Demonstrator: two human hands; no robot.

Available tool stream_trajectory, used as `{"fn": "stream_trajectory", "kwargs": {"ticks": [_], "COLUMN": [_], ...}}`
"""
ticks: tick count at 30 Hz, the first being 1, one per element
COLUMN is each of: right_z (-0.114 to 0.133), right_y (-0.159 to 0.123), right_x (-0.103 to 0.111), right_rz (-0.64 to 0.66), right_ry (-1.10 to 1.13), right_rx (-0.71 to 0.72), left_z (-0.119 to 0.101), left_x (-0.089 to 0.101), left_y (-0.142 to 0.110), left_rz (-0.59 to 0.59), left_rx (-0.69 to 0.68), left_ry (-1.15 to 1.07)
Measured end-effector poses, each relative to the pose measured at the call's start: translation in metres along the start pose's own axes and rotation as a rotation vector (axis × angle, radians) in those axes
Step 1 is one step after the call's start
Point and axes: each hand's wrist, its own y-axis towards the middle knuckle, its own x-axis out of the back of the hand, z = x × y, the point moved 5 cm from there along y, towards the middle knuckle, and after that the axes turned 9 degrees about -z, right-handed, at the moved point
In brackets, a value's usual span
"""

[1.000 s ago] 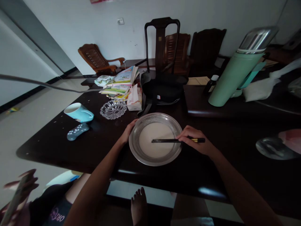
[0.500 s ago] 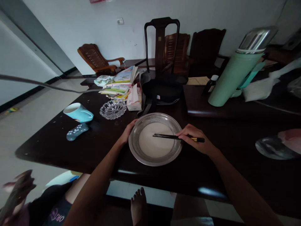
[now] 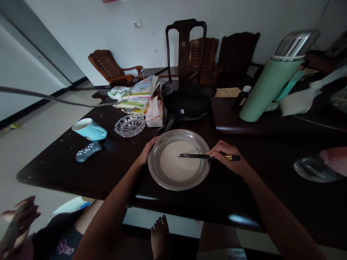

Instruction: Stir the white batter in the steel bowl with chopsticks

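Observation:
A round metal bowl (image 3: 179, 186) stands on the dark table, with a milky white liquid (image 3: 177, 168) inside it. My left hand (image 3: 148, 151) is closed on the bowl's left rim, its fingertips partly hidden at the far side. In my right hand (image 3: 226, 156) is a pair of black chopsticks (image 3: 193, 156) with gold bands near the back ends. They lie almost level over the bowl, pointing left, tips at the liquid near its middle. Whether the tips dip below the surface is hard to tell.
Left of the bowl are a blue mug (image 3: 93, 130), a game controller (image 3: 88, 151) and a glass dish (image 3: 130, 126). Behind it sit a tissue pack (image 3: 154, 117), books (image 3: 139, 95) and a black bag (image 3: 189, 104). A tall green thermos (image 3: 267, 86) stands right. Another person's hand (image 3: 23, 220) shows lower left.
My right hand and the chopsticks have shifted slightly to the right across the bowl. The left hand keeps its place on the rim.

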Motion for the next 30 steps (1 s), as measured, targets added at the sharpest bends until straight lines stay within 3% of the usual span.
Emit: {"fn": "stream_trajectory", "kwargs": {"ticks": [4,10,16,19,24,26,30], "right_z": [-0.002,0.005,-0.004,-0.003,0.005,0.005,-0.003], "right_y": [-0.001,-0.001,0.0,-0.001,-0.002,-0.001,0.001], "right_x": [0.009,-0.013,0.014,0.012,-0.014,-0.012,0.011], "right_rz": [-0.002,0.094,-0.087,-0.016,0.105,0.065,-0.086], "right_ry": [0.053,0.028,-0.004,0.072,0.038,-0.001,-0.012], "right_rx": [-0.041,0.026,-0.072,-0.085,0.011,0.031,-0.059], "left_z": [0.001,0.002,0.002,0.002,0.002,0.002,0.002], "left_x": [-0.001,-0.001,-0.001,0.0,-0.001,-0.001,-0.002], "left_y": [0.0,0.0,0.0,0.0,0.0,0.0,-0.001], "left_rz": [0.004,0.005,0.001,0.001,0.006,-0.005,-0.013], "left_rx": [0.004,0.023,0.019,0.015,0.036,0.05,0.063], "left_ry": [-0.017,-0.045,-0.074,-0.072,-0.068,-0.072,-0.083]}}
